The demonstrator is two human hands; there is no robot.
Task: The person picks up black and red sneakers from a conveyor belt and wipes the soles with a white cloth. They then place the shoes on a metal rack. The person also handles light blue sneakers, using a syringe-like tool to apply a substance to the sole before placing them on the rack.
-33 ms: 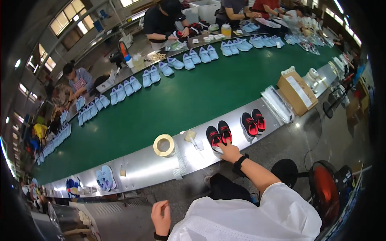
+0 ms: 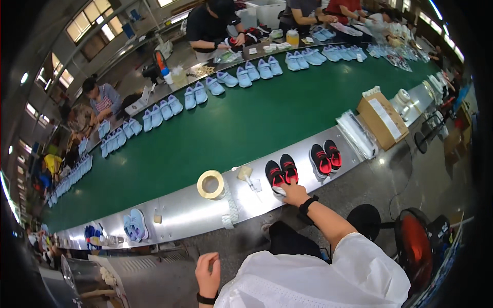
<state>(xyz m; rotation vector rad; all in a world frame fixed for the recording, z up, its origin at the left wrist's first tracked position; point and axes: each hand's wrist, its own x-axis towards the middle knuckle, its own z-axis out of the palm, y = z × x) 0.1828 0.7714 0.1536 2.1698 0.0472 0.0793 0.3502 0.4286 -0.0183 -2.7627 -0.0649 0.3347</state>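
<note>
A pair of black sneakers with red straps and lining (image 2: 281, 168) stands on the metal ledge, toes toward the green belt. My right hand (image 2: 295, 194) is at their heels, fingers closed at the inner sides; the fingertips are partly hidden in the shoe openings. Just to the right is a second, similar pair of black and red sneakers (image 2: 325, 158), untouched. My left hand (image 2: 208, 274) hovers low in front of my body, away from the ledge. Its fingers are loosely bent, thumb apart, with nothing held.
Left of the sneakers lie a tape roll (image 2: 210, 185), a yellowish pad (image 2: 245, 173) and a small syringe-like tool (image 2: 251, 182). Plastic bags (image 2: 357, 134) and a cardboard box (image 2: 381, 120) are at right. Light blue shoes (image 2: 215, 86) line the far side of the green belt (image 2: 226, 120), where people work.
</note>
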